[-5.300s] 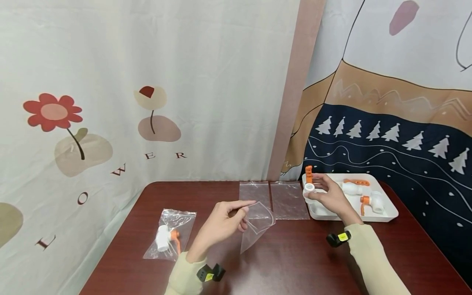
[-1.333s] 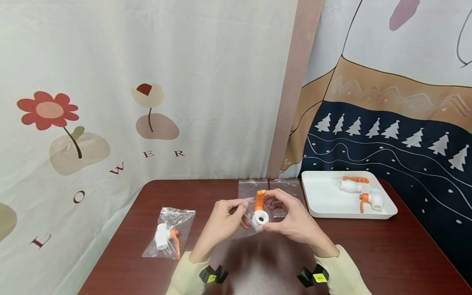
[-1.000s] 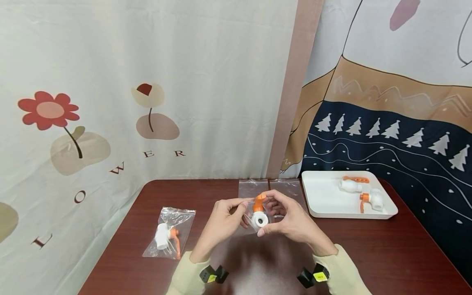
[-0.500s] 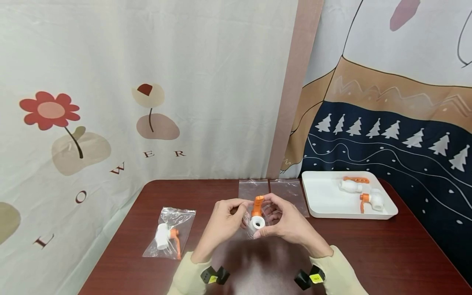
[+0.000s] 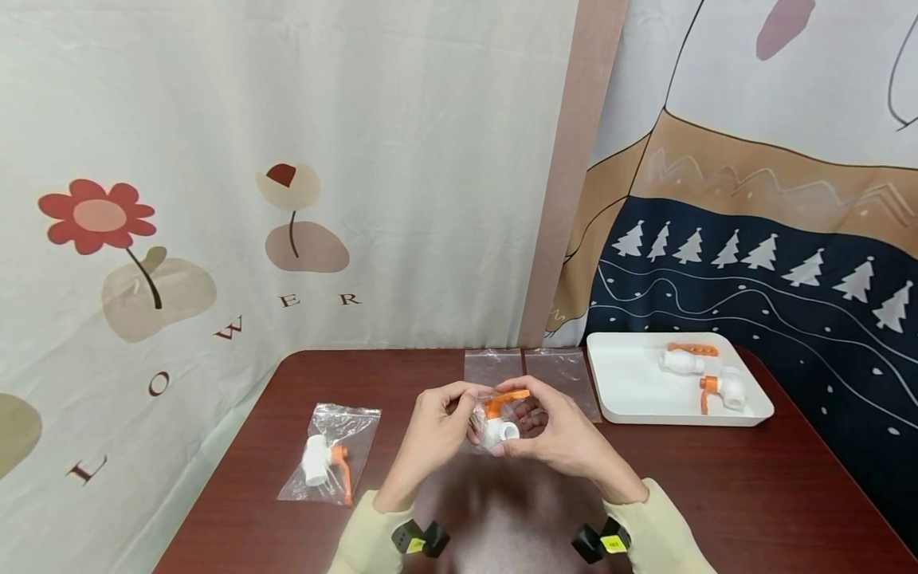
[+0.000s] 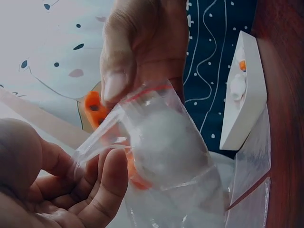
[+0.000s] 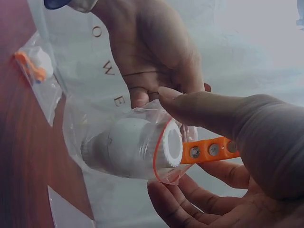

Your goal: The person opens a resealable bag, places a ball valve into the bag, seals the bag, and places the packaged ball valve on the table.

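Observation:
A white plastic ball valve (image 5: pixel 492 433) with an orange lever handle (image 5: pixel 505 401) is partly inside a clear zip bag (image 6: pixel 198 183) above the middle of the table. My left hand (image 5: pixel 436 424) pinches the bag's edge between thumb and fingers. With thumb and fingers around the valve and the bag's mouth, my right hand (image 5: pixel 561 421) holds the valve from the right. In the right wrist view the white body (image 7: pixel 124 147) lies within the film, its ribbed end level with the red-lined opening. The orange handle sticks out past that opening, partly hidden by my right hand.
A bagged ball valve (image 5: pixel 316 461) lies on the left of the brown table (image 5: pixel 237 478). Two flat zip bags (image 5: pixel 562 381) lie behind my hands. At the right, a white tray (image 5: pixel 624 391) holds two more valves (image 5: pixel 731 391).
My right hand has brought a valve from the tray to the bag in my left hand. The valve has moved deeper into the bag and its handle has turned from upright to pointing right.

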Motion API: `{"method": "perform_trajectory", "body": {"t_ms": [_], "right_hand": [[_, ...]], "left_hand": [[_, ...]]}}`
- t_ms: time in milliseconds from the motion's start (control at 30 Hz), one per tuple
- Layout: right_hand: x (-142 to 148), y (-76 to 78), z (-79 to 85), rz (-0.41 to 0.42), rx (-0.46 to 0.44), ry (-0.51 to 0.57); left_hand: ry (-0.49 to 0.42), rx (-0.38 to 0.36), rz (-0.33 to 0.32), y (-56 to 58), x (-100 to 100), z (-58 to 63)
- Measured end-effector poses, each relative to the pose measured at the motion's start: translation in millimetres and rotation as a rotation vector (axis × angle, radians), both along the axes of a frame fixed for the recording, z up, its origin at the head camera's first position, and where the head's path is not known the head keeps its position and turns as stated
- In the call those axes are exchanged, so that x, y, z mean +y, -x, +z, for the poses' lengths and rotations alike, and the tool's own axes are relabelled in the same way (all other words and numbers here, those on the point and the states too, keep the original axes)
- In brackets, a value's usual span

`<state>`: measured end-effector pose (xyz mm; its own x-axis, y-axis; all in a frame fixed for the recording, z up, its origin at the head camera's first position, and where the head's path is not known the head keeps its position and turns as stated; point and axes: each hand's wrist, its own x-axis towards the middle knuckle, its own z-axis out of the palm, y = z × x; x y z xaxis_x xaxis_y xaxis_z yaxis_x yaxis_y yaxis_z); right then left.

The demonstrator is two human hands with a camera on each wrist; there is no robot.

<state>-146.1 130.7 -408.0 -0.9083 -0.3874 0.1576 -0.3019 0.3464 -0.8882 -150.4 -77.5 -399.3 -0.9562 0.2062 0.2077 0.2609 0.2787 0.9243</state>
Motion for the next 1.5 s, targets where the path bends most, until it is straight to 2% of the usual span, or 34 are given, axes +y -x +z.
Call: {"method": "perform_trajectory", "body": {"t_ms": [167, 400, 533, 667, 800, 1000, 1067, 1267, 1500], "right_hand": [[1, -1.3, 1.4, -0.026, 0.020, -0.027], [7, -12.1, 18.0, -0.191, 0.125, -0.135], [10, -16.4, 21.7, -0.128, 0.193, -0.167], [4, -17.5, 19.4, -0.043, 0.217, -0.178], [-5, -18.7, 15.4, -0.053, 0.240, -0.173], [-16, -21.9, 10.9, -0.064, 0.156, -0.152], [-17, -22.6, 10.2, -0.054, 0.156, -0.148], [-17, -22.6, 9.6, -0.050, 0.300, -0.128], [-16, -21.4, 8.1, 0.016, 0.409, -0.100]], "left_hand": [[-0.039, -0.020, 0.008, -1.0, 1, 2.0], [-0.068, -0.021, 0.041, 0.6, 1, 3.4], [-0.088, -0.030, 0.040, 1.2, 1, 2.9], [-0.107, -0.044, 0.034, 0.6, 1, 2.2], [-0.115, -0.050, 0.033, 0.0, 1, 1.4], [-0.112, -0.052, 0.035, 0.4, 2, -0.3], [-0.121, -0.055, 0.031, 0.4, 3, -0.2], [-0.143, -0.058, 0.026, 0.4, 4, -0.7], [-0.118, -0.053, 0.026, 0.5, 4, -2.1]]}}
